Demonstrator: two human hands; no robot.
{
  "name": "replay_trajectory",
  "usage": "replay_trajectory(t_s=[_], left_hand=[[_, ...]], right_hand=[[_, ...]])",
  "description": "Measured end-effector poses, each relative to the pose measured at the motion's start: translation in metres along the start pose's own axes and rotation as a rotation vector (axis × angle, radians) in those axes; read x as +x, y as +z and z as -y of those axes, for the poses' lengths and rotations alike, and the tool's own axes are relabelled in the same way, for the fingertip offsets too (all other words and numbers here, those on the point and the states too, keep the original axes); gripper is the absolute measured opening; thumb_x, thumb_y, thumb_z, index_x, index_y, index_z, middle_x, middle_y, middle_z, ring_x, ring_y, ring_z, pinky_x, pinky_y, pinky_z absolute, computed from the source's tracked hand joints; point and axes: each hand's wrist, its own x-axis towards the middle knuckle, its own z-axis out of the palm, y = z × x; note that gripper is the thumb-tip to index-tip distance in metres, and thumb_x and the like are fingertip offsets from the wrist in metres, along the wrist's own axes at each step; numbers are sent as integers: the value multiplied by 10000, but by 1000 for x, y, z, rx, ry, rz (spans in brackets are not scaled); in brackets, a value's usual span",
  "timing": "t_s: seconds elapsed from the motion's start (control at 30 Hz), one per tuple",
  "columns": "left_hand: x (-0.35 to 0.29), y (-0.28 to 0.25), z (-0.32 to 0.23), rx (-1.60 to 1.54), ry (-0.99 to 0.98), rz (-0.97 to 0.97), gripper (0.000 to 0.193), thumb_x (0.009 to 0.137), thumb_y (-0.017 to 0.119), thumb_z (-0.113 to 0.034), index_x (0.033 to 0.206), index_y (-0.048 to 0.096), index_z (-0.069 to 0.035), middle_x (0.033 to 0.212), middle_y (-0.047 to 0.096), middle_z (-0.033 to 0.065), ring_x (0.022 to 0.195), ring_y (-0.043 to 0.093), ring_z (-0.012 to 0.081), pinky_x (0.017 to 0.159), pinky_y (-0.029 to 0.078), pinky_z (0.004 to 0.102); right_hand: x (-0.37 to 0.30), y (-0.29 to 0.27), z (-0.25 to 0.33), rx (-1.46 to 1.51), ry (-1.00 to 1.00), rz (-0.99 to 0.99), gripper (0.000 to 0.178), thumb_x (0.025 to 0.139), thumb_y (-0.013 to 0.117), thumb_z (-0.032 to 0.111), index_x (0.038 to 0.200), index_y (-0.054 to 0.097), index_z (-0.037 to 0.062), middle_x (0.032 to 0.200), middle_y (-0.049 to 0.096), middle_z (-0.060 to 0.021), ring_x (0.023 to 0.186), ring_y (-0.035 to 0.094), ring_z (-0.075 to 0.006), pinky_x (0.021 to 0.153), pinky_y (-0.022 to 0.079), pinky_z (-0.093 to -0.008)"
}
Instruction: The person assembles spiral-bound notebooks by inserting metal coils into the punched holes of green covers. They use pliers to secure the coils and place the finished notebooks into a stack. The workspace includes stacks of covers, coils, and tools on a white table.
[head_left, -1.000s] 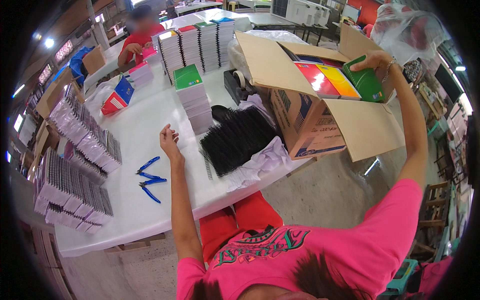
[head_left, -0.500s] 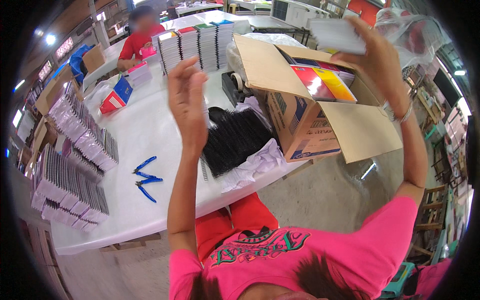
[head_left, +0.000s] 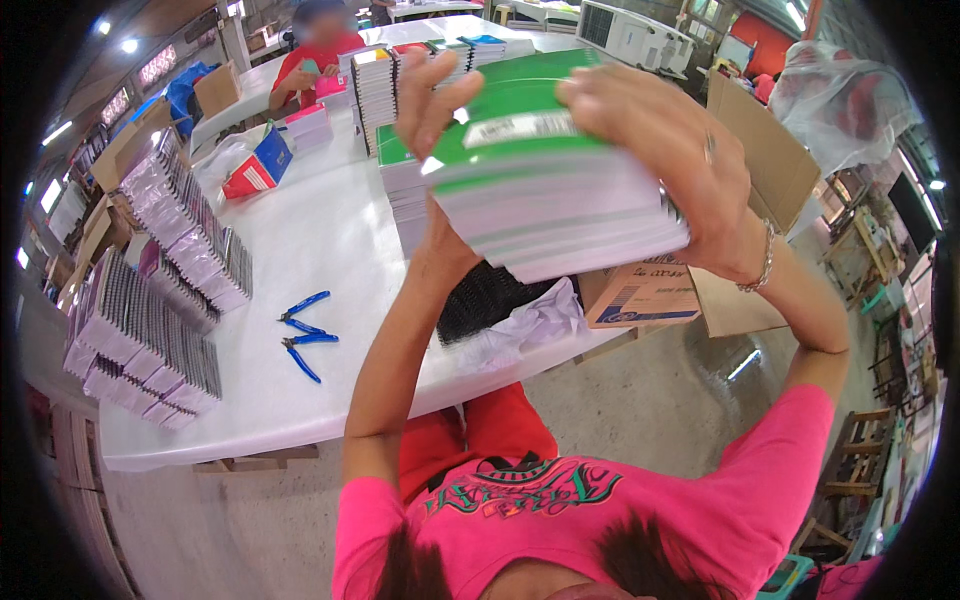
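Observation:
A thick stack of green-covered notebooks (head_left: 560,190) is lifted above the table, its white page edges toward me. My right hand (head_left: 665,140) grips its right side, fingers over the top cover. My left hand (head_left: 437,105) is at the stack's left edge with fingers bent; its palm is hidden behind the stack. Beyond my left wrist, another green-topped stack (head_left: 400,190) stands on the table. Below the held stack lie black spiral coils (head_left: 485,305) and crumpled white paper (head_left: 530,330). The open cardboard box (head_left: 645,298) is mostly hidden behind the notebooks.
Blue cutting pliers (head_left: 305,338) lie on the white table (head_left: 300,410). Spiral-bound stacks (head_left: 150,340) fill its left side. A red-and-blue box (head_left: 258,165) and upright notebook stacks (head_left: 375,90) stand farther back. Across the table sits a person in red (head_left: 315,50).
My right hand has come left from above the box with the stack, which has turned green cover up. My left hand has moved to its left edge. The view has shifted slightly.

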Motion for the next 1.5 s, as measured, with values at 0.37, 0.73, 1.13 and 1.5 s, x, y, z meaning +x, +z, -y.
replay_trajectory(t_s=[0.37, 0.73, 1.13, 1.5], left_hand=[[25, -22, 26, -370, -828, -128, 766, 851, 770, -413, 1316, 366, 43, 1192, 571, 163, 1057, 596, 218, 918, 489, 312], [-62, -46, 235, -592, -1659, 340, 625, 864, 724, -496, 1266, 574, -41, 1141, 669, 121, 996, 667, 208, 839, 562, 376], [-57, -22, 228, -358, -1729, 540, 496, 943, 633, -432, 1246, 568, -44, 1105, 674, 114, 921, 671, 211, 809, 558, 379], [-63, -38, 216, -193, -1626, 317, 710, 926, 627, -498, 1397, 442, 0, 1349, 488, 200, 1217, 520, 293, 963, 496, 450]], right_hand=[[46, -4, -38, 64, 396, 181, 924, 828, 764, 381, 1494, 271, -27, 1402, 473, -261, 1312, 461, -359, 1071, 411, -444], [-143, -61, -176, -99, 1309, 1057, 578, 896, 640, 548, 829, 676, -24, 681, 666, -135, 548, 644, -226, 479, 508, -328], [-246, -25, -167, -222, 1233, 1650, 253, 785, 660, 216, 904, 760, 17, 932, 727, -194, 827, 729, -307, 725, 583, -400], [-268, 21, -159, -269, 1224, 1635, 276, 736, 684, 193, 944, 756, 25, 979, 714, -222, 885, 724, -337, 773, 571, -415]])
